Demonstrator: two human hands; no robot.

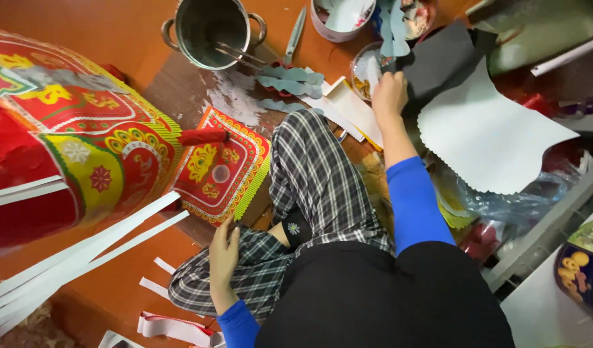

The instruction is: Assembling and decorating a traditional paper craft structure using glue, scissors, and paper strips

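Head view, looking down at a person sitting on the floor (135,45) in plaid trousers (309,193) and blue sleeves. Nearest: left hand (223,261) rests on the left knee, fingers loosely curled, gripping nothing; its fingertips reach the near edge of the red and yellow patterned square (220,167). Probably just braced there for balance while the other arm stretches out. Beside that hand, long white paper strips (83,251) lie fanned across the floor, running from lower left up toward the square.

Patterned square lies flat on a worn board (180,90), one corner pointing away from the person, a small red roll (203,136) across its far left corner. Left of it stands a big red and yellow decorated paper box (64,129).

Farther out: right hand (390,93) is stretched forward, closed on the edge of a black sheet (441,64), thumb side hidden so the grip is hard to tell exactly. Black sheet lies tilted, long axis running from the hand up and to the right, lower part overlapped by a white sheet with a scalloped edge (490,135). Likely held at the near corner to pull it free of the pile.

Farthest: steel pot (212,29) with sticks in it, blue-grey paper leaf cutouts (290,80), scissors (295,35), a round tub of scraps (341,16).
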